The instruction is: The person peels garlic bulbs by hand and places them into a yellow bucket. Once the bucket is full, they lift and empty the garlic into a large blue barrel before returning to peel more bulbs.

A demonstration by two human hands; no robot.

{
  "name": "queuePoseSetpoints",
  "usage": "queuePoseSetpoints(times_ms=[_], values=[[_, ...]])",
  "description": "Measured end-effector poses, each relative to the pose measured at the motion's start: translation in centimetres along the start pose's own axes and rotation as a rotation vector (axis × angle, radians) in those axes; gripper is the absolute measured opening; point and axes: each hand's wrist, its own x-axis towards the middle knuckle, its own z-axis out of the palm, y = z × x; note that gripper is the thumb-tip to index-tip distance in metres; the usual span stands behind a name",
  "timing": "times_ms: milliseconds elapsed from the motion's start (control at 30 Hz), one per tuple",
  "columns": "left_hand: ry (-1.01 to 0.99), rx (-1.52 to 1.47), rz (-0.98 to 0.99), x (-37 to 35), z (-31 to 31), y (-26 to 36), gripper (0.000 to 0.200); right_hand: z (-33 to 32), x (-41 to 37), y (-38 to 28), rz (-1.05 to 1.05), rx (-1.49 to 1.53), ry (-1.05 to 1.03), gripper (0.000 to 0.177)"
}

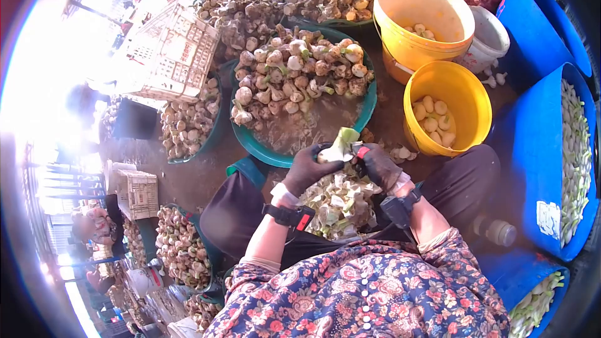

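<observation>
Garlic bulb (339, 148), white and green-stalked, is grasped by the fingers of the dark-gloved left hand (310, 169) above pale, papery peelings (341, 206); a small red object (362, 151) is gripped by the dark-gloved right hand (380, 166).

1. Harsh light enters left of the green tub (250, 141), bleaching the white crate (178, 50).
2. Right of the tub, a blue barrel (541, 150) looks dimmer.
3. Well out from the tub, lines bow and corners blacken.
</observation>
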Motion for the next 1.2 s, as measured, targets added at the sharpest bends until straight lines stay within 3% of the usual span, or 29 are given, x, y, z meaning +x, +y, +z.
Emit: queuePoseSetpoints(times_ms=[33,133,167,200,233,300,333,400,433,500,533,633,700,767,833,867,933,967,1033,1067,1133,1167,1200], values=[[-0.037,-0.135,-0.18,-0.4,-0.7,2.0,0.05,0.4,0.0,-0.2,0.045,0.083,0.045,0.033],[0.043,-0.416,-0.183,-0.6,0.8,1.3,0.055,2.8,-1.1,-2.2,0.233,0.303,0.147,0.035],[0.104,-0.483,-0.199,-0.4,1.9,0.0,0.056,2.8,-1.1,-1.8,-0.108,0.152,0.066,0.037],[0.127,-0.351,-0.013,-0.2,3.1,-1.1,0.062,2.5,-1.2,-1.0,-0.446,-0.002,-0.015,0.039],[0.05,-0.228,-0.069,-0.6,3.2,-0.7,0.069,2.5,-0.7,-0.7,-0.5,-0.048,0.032,0.038],[0.358,0.354,0.277,-0.9,3.3,1.2,0.077,2.3,0.1,0.0,-0.603,-0.144,0.136,0.037],[0.423,0.488,0.339,-0.8,3.2,1.2,0.074,1.1,1.5,0.5,-0.156,0.295,0.002,0.034],[0.438,0.678,0.392,-0.7,2.8,0.8,0.067,-1.9,5.7,6.1,0.211,0.514,-0.076,0.027],[0.388,0.73,0.386,-0.8,2.7,0.5,0.063,-1.3,5.4,5.8,0.158,0.466,-0.098,0.028],[0.063,0.646,0.242,-1.1,2.5,-1.2,0.05,-0.4,4.5,5.2,0.046,0.369,-0.139,0.032],[0.056,0.64,0.186,-1.2,2.6,-2.0,0.035,1.0,1.8,1.7,-0.056,-0.256,0.099,0.03],[0.158,0.495,-0.02,-1.8,3.5,-2.0,0.03,1.9,-0.5,-1.0,-0.098,-0.453,0.144,0.03],[0.164,-0.202,-0.2,-1.0,3.4,-5.6,0.027,0.9,0.4,0.1,-0.113,-0.052,-0.101,0.033],[0.121,-0.795,-0.45,-1.4,2.2,-4.0,0.023,0.5,0.0,-0.2,-0.031,0.373,-0.288,0.038],[0.144,-0.286,0.151,-2.4,2.5,-5.1,0.021,0.4,-0.1,-0.5,-0.149,0.409,-0.36,0.046],[0.007,-1.088,-0.127,-2.3,1.9,-5.7,0.03,0.7,-0.5,-1.0,-0.177,0.366,-0.364,0.045],[0.13,-0.199,0.107,-2.7,1.6,-4.9,0.028,1.8,-0.2,-0.9,-0.285,0.157,-0.339,0.046],[0.186,0.248,0.212,-2.9,1.5,-3.9,0.027,2.5,-0.5,-1.4,-0.525,-0.258,-0.206,0.046],[0.167,-0.21,0.088,-2.8,1.6,-3.1,0.033,3.4,-1.6,-2.4,-0.966,-1.094,0.105,0.047],[0.2,-0.317,0.019,-2.9,1.6,-2.4,0.034,3.8,-1.8,-2.7,-1.016,-1.14,0.186,0.044],[0.181,0.472,-0.009,-3.8,0.6,0.0,0.038,3.1,-0.9,-1.3,-0.97,-0.9,0.197,0.037],[0.193,0.128,-0.049,-3.8,0.3,0.0,0.036,3.0,-0.5,-0.9,-0.946,-0.779,0.204,0.034],[0.198,-0.217,-0.087,-3.7,0.3,-0.1,0.033,2.9,-0.1,-0.5,-0.767,-0.471,0.269,0.024]])
